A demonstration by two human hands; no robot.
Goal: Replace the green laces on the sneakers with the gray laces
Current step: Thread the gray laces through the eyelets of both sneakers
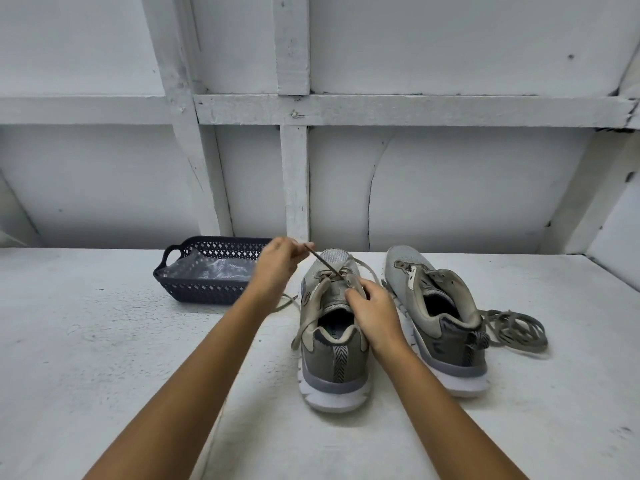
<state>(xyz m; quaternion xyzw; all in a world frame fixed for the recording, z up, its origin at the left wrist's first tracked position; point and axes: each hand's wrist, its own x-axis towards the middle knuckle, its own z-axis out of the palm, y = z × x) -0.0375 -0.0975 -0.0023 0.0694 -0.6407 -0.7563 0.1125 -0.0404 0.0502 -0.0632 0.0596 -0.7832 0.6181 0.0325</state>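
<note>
Lace (325,264) taut from sneaker (334,355) to left hand (277,268), just beside basket rim (221,241).

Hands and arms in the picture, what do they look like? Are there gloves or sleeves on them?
No gloves and no sleeves. The left hand and right hand are bare, with no ring, watch or bracelet that shows. The left arm and right arm are bare too, all the way to the bottom edge of the picture. Both arms look slim.
</note>
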